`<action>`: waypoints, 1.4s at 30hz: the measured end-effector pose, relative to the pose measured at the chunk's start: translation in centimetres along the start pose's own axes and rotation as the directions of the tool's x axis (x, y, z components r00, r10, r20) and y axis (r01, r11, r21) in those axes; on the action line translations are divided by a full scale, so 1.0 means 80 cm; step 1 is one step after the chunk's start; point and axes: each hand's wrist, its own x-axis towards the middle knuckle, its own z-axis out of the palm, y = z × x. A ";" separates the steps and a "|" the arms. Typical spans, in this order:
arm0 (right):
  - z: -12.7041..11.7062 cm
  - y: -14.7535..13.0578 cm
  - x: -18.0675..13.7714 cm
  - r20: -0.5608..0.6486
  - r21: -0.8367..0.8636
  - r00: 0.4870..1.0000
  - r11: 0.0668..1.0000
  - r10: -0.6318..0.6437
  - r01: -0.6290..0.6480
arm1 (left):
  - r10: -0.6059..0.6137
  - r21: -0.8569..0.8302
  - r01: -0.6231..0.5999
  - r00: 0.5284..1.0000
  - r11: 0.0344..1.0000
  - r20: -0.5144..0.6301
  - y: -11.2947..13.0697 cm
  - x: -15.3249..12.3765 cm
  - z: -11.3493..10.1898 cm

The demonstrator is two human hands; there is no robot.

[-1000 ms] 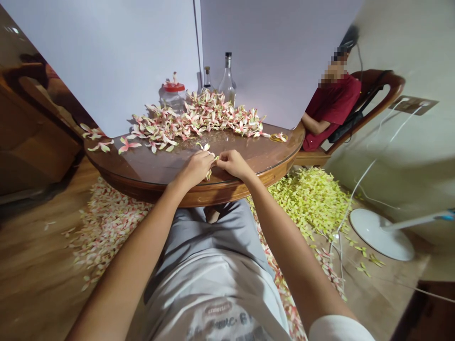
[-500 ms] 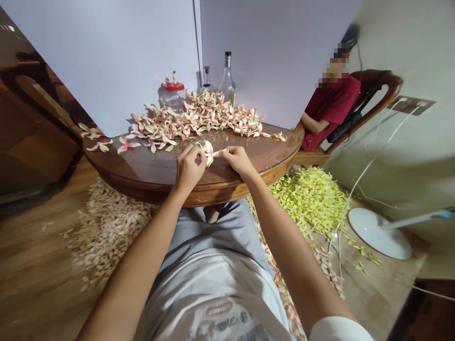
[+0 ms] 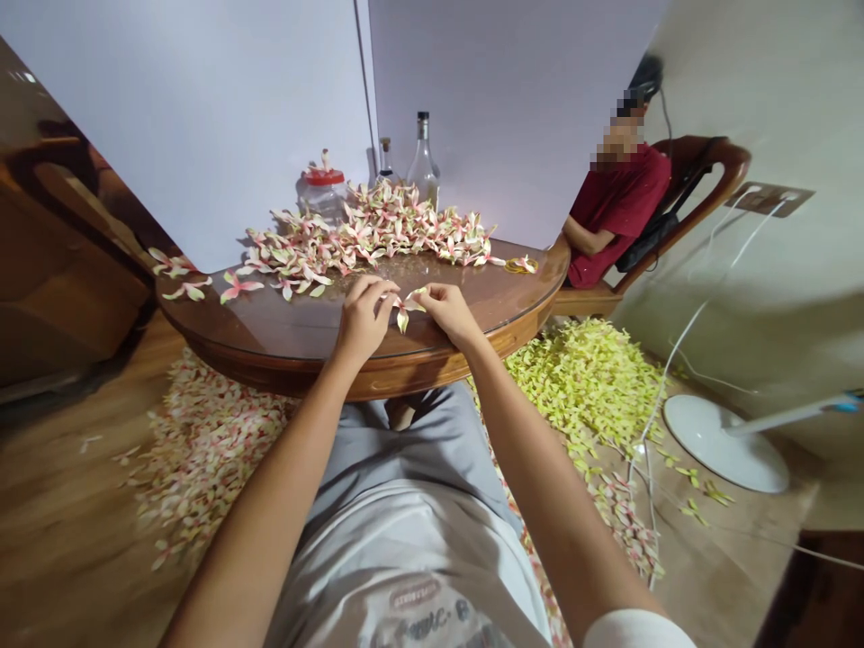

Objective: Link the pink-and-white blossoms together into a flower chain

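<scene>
Left hand (image 3: 365, 315), over the wooden table's (image 3: 283, 326) near part: you are pinching one pink-and-white flower (image 3: 403, 318). Right hand (image 3: 447, 310), also over that part: you are gripping the same flower's other side. Flower pile (image 3: 378, 225): is covering the table's rear. Red-lidded clear jar (image 3: 324, 178), taller black-capped glass bottle (image 3: 422, 169): are standing at the table's back.

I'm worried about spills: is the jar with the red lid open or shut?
Shut: the jar has its lid on top; how tightly, I cannot tell.
</scene>
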 end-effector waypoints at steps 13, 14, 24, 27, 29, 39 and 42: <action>-0.005 -0.004 -0.002 0.076 0.050 0.997 0.999 0.008 -0.012 | 0.213 0.069 -0.231 0.954 0.970 0.211 -0.014 0.004 -0.008; -0.005 -0.003 -0.002 0.076 0.056 0.997 0.998 0.014 -0.018 | 0.215 0.071 -0.235 0.952 0.969 0.216 -0.013 0.005 -0.008; -0.008 0.005 0.000 0.154 0.089 0.988 0.996 0.009 -0.023 | 0.128 0.103 -0.160 0.955 0.982 0.267 -0.014 0.006 0.008; -0.009 0.006 0.001 0.171 0.070 0.985 0.998 -0.007 -0.005 | 0.119 0.127 -0.160 0.952 0.979 0.281 -0.012 0.005 0.011; -0.008 0.005 0.002 0.180 0.043 0.983 0.999 -0.022 0.015 | 0.103 0.153 -0.149 0.956 0.977 0.276 -0.009 0.002 0.012; 0.004 0.005 0.009 0.212 -0.275 0.977 0.960 0.013 0.047 | 0.010 0.234 -0.063 0.975 0.970 0.222 -0.009 -0.017 0.011; 0.006 0.004 0.009 0.163 -0.371 0.986 0.928 0.035 0.028 | -0.013 0.231 -0.031 0.983 0.972 0.184 -0.010 -0.018 0.008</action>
